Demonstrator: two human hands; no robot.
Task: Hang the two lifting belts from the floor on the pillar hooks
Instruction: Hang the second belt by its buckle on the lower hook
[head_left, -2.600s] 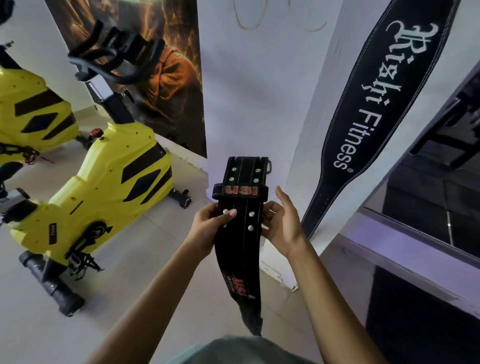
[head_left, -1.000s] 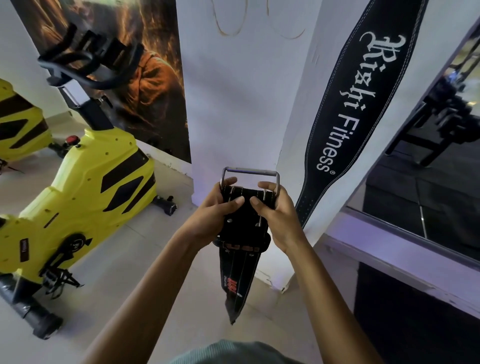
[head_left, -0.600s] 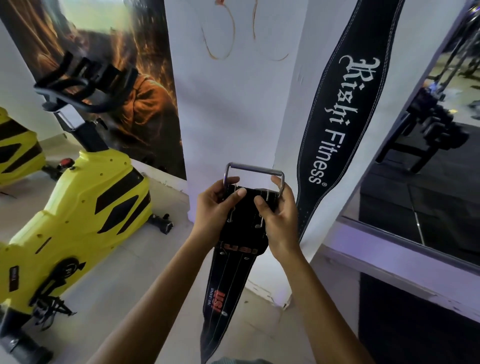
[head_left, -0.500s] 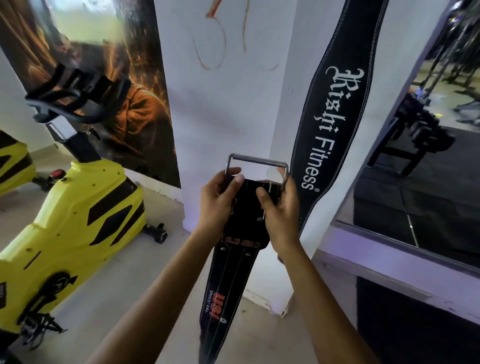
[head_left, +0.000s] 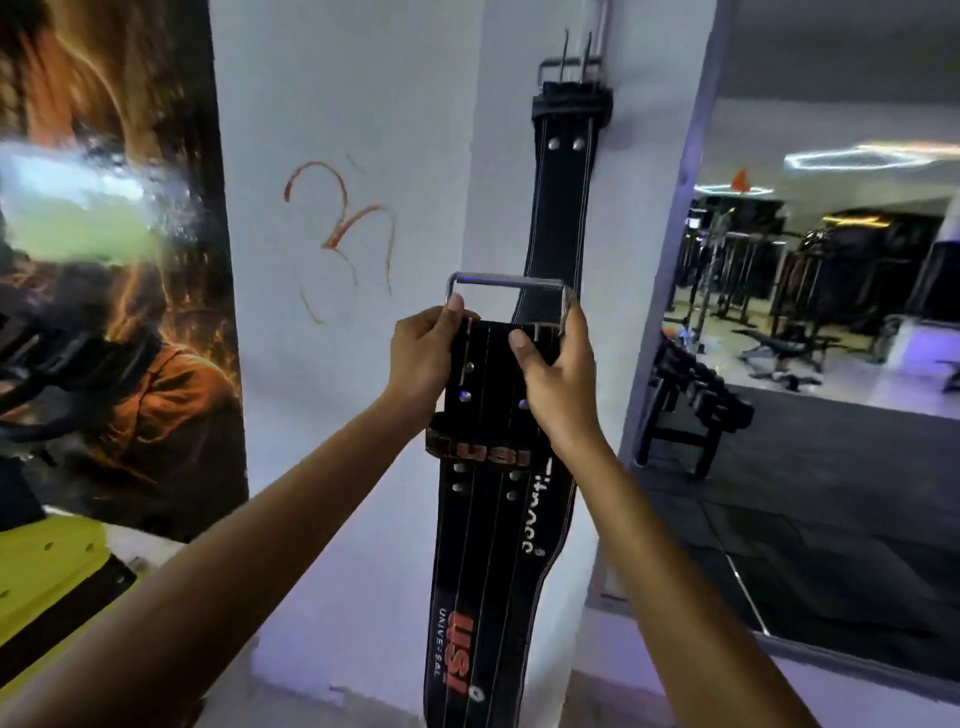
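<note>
I hold a black USI lifting belt (head_left: 480, 561) upright in front of the white pillar (head_left: 353, 130), its steel buckle (head_left: 506, 291) at the top. My left hand (head_left: 423, 358) grips the belt's left edge just under the buckle. My right hand (head_left: 556, 374) grips the right edge there. The strap hangs straight down below my hands. Behind it, a second black belt (head_left: 561, 208) hangs on the pillar's right face, its buckle (head_left: 569, 67) caught high up on a metal hook (head_left: 602, 26).
A large poster (head_left: 114, 260) covers the wall to the left. A yellow exercise bike (head_left: 47, 587) stands at the lower left. A wall mirror (head_left: 831, 312) to the right of the pillar reflects gym racks and benches.
Both hands have lifted the USI belt higher along the pillar. My view has tilted up, so the hung belt's buckle and hook have come into sight.
</note>
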